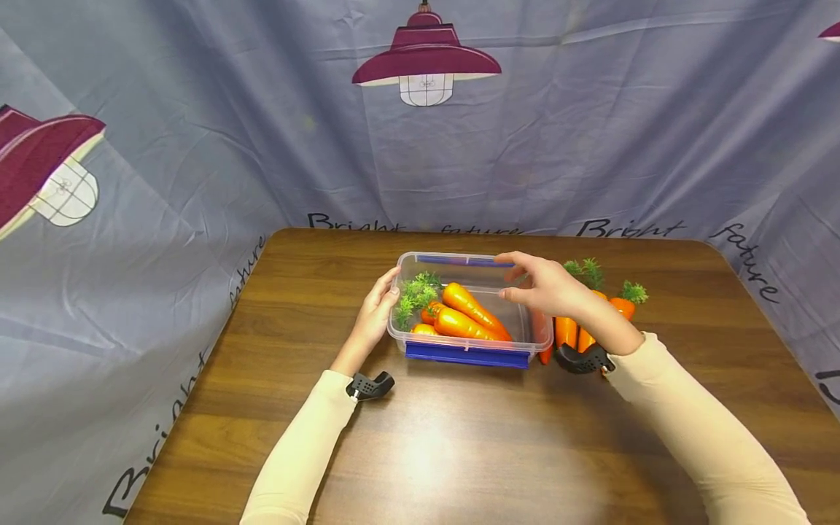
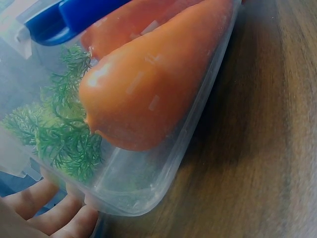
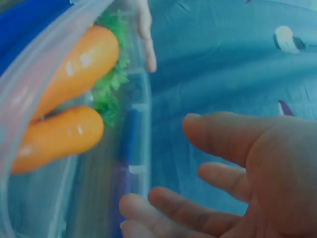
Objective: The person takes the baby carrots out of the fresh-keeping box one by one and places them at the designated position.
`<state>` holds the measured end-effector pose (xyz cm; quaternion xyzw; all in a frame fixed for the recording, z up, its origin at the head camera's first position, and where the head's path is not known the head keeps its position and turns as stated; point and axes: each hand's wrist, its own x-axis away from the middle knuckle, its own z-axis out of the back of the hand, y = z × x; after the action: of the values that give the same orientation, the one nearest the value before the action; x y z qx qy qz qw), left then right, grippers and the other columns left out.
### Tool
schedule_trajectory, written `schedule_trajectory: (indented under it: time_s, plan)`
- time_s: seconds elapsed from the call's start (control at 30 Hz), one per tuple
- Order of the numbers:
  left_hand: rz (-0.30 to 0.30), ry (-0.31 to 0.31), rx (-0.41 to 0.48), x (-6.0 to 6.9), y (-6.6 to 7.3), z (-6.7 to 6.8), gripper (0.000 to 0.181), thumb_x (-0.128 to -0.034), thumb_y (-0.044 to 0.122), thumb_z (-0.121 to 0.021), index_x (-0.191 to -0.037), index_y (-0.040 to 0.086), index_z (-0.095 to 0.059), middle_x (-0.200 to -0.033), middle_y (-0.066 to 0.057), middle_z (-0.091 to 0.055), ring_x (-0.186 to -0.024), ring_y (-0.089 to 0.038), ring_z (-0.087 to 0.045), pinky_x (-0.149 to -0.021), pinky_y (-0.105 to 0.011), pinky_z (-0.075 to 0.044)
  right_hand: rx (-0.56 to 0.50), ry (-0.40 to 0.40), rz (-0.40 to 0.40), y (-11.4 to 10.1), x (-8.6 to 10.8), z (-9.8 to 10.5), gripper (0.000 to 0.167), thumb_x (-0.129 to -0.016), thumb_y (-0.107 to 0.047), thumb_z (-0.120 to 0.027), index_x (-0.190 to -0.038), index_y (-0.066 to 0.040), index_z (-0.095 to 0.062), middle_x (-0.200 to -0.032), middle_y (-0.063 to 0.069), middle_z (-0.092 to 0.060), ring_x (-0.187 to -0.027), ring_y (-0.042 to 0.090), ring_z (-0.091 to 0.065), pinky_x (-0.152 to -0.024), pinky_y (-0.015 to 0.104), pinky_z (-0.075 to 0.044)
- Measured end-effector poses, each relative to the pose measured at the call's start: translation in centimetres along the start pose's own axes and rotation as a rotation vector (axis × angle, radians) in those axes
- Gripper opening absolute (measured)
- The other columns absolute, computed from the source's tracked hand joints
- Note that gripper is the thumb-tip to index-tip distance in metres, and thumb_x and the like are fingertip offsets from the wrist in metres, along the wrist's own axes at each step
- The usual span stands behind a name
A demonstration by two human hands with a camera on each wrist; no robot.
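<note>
A clear plastic box (image 1: pixel 469 351) with blue side latches stands on the table. Inside it lie several orange carrots (image 1: pixel 469 325) with green leafy tops (image 1: pixel 415 293) toward its left end; one carrot (image 2: pixel 143 84) shows through the wall in the left wrist view. My left hand (image 1: pixel 377 310) rests against the box's left end, fingers (image 2: pixel 54 213) along the outside of the wall. My right hand (image 1: pixel 547 286) is over the box's right end, holding nothing, its fingers (image 3: pixel 183 213) spread and slightly bent. Whether it touches the rim is unclear.
More carrots (image 1: pixel 566 332) with green tops (image 1: pixel 590 273) lie just right of the box, partly hidden behind the right wrist. The wooden table (image 1: pixel 315 292) ends at a grey printed curtain (image 1: pixel 558 160) behind. Black bands (image 1: pixel 372 386) sit on both wrists.
</note>
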<state>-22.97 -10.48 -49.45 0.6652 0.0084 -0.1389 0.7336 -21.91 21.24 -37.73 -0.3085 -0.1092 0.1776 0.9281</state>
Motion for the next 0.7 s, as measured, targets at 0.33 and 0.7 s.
schedule_trajectory:
  time_s: [0.33,0.7]
  plan:
    - [0.022,0.002,0.001,0.1,0.1,0.0,0.047,-0.1071,0.008,-0.04,-0.154,0.001,-0.039,-0.165,-0.022,-0.031,-0.155,-0.039,-0.027,-0.127,-0.055,-0.026,-0.036,-0.107,0.137,-0.8,-1.7,-3.3,0.061,-0.091,-0.011,-0.074,-0.146,-0.004,-0.05,-0.123,0.028,-0.068,-0.096,0.034,-0.075,-0.085,0.045,-0.063]
    - [0.007,0.0,-0.005,0.0,0.0,0.0,0.047,-0.1071,0.007,-0.04,-0.153,0.0,-0.039,-0.165,-0.021,-0.032,-0.155,-0.039,-0.027,-0.126,-0.055,-0.026,0.027,-0.253,0.158,-2.1,-2.8,-5.4,0.064,-0.09,-0.011,-0.075,-0.147,-0.005,-0.049,-0.122,0.023,-0.071,-0.109,0.037,-0.071,-0.096,0.05,-0.059]
